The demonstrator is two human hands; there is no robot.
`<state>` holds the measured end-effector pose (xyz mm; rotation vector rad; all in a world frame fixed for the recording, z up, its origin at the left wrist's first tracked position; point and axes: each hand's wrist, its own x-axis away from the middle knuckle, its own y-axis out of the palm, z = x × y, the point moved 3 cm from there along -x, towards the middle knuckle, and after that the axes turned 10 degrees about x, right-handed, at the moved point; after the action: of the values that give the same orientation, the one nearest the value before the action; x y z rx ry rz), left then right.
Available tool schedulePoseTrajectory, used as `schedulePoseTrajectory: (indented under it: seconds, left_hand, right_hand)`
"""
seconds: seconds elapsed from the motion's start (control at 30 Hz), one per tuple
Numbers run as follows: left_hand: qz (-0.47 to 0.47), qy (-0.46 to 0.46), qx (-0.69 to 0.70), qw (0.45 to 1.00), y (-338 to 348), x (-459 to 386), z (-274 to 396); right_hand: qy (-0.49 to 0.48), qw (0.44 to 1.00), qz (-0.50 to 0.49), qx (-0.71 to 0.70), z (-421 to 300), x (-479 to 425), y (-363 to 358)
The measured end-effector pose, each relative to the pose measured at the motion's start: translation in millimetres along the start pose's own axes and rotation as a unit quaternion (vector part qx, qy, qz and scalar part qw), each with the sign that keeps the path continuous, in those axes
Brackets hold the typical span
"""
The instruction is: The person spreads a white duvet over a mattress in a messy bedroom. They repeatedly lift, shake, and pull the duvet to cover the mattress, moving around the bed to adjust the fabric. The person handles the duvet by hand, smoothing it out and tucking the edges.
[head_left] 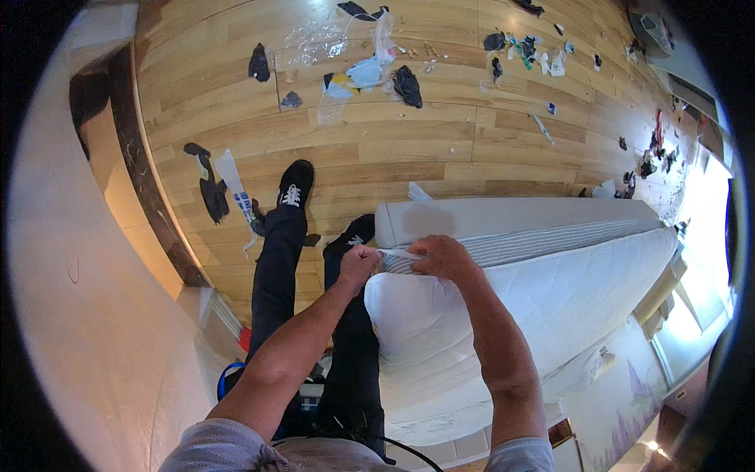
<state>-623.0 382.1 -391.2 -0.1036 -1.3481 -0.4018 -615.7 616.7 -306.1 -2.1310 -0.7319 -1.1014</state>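
A narrow white strip (401,253) is stretched between my two hands, over the near end of a striped mattress side (513,245). My left hand (358,266) pinches one end of it beside the mattress corner. My right hand (441,258) grips the other end, its fingers bent against the striped fabric. The white quilted mattress cover (531,295) lies below and to the right of the hands. Along the far side of the stripes runs a beige padded bed edge (531,215). Whether the strip is joined to the cover cannot be told.
Torn black plastic (407,85), clear film (312,44) and scraps litter the wooden floor (401,165). A white printed plastic piece (233,177) lies left of my black shoe (296,180). A pale wall (88,283) stands at the left; a bright window is at the right.
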Motion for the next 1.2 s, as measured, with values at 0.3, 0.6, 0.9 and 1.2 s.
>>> schedulePoseTrajectory:
  seconds: [0.3,0.6,0.9,1.2]
  left_hand:
    - [0.1,0.01,0.025,0.995,9,-7,-21]
    - [0.134,0.081,-0.168,0.973,11,-5,-27]
    - [0.086,0.045,-0.065,0.993,12,-3,-42]
    - [-0.037,0.085,-0.235,0.968,6,-8,-40]
  right_hand:
    - [0.07,0.991,0.115,0.006,33,-34,21]
    - [0.116,0.992,0.037,0.043,51,-54,30]
    - [0.09,0.992,0.06,0.067,52,-51,45]
    - [0.165,0.976,0.002,0.145,63,-66,55]
